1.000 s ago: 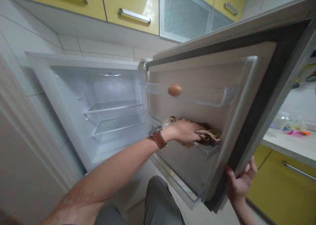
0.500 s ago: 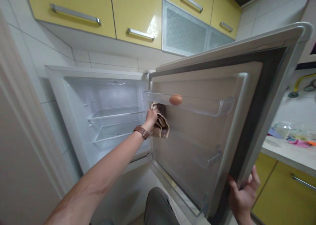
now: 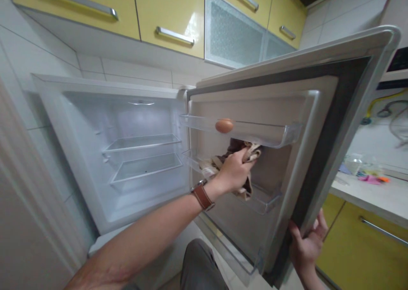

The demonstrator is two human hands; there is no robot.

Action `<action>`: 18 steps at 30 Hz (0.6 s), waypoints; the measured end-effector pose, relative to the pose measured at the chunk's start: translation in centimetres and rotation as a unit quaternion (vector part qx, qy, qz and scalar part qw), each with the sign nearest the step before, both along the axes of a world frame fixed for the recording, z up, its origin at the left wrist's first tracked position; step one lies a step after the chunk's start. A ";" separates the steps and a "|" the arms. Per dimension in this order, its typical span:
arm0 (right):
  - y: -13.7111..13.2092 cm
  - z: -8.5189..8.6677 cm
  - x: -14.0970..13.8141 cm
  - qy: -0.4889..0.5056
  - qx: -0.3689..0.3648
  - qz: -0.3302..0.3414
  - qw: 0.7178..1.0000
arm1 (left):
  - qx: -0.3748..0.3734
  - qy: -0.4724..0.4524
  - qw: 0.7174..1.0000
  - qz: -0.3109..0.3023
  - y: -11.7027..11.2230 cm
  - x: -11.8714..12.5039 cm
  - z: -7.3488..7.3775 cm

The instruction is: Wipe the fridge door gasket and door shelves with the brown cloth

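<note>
My left hand (image 3: 235, 170), with a brown watch strap at the wrist, is closed round a crumpled beige and brown cloth (image 3: 250, 150). It presses the cloth against the inner panel of the open fridge door (image 3: 280, 171), between the upper door shelf (image 3: 270, 133) and the lower door shelf (image 3: 264, 198). A single brown egg (image 3: 224, 125) lies in the upper door shelf, just above the hand. My right hand (image 3: 305, 247) grips the door's outer edge near its lower corner, fingers wrapped round it.
The fridge compartment (image 3: 140, 154) stands open with bare glass shelves. Yellow wall cabinets (image 3: 165, 14) hang above. A counter (image 3: 369, 192) with small coloured items is at the right, above a yellow drawer front (image 3: 366, 247). My grey-clad knee (image 3: 200, 264) is below.
My left hand has carried the cloth from the left end of the upper door shelf rightward and down, to the door panel under the egg. The right hand keeps its hold on the door edge.
</note>
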State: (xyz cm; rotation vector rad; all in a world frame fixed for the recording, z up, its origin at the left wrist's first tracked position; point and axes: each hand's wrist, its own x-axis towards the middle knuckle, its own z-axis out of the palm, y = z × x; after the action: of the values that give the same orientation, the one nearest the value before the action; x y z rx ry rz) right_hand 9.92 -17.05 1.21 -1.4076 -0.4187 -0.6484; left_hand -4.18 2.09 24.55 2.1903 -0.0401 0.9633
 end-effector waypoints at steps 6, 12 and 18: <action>0.1 0.1 0.4 -0.011 0.011 0.022 1.000 | 0.084 0.090 0.986 -0.109 -3.3 -0.3 0.7; 0.1 0.0 1.3 -0.033 0.007 0.034 0.999 | 0.260 0.228 0.935 -0.084 -2.1 -0.1 1.4; 0.0 0.3 1.2 -0.033 -0.001 0.025 0.999 | 0.301 0.304 0.904 0.009 -0.8 0.8 2.2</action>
State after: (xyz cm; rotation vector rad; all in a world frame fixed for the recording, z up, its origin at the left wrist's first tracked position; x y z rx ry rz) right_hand 11.09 -17.02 1.50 -1.3763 -0.5055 -0.6546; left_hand -3.40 1.33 26.73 2.9819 -0.0236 0.2351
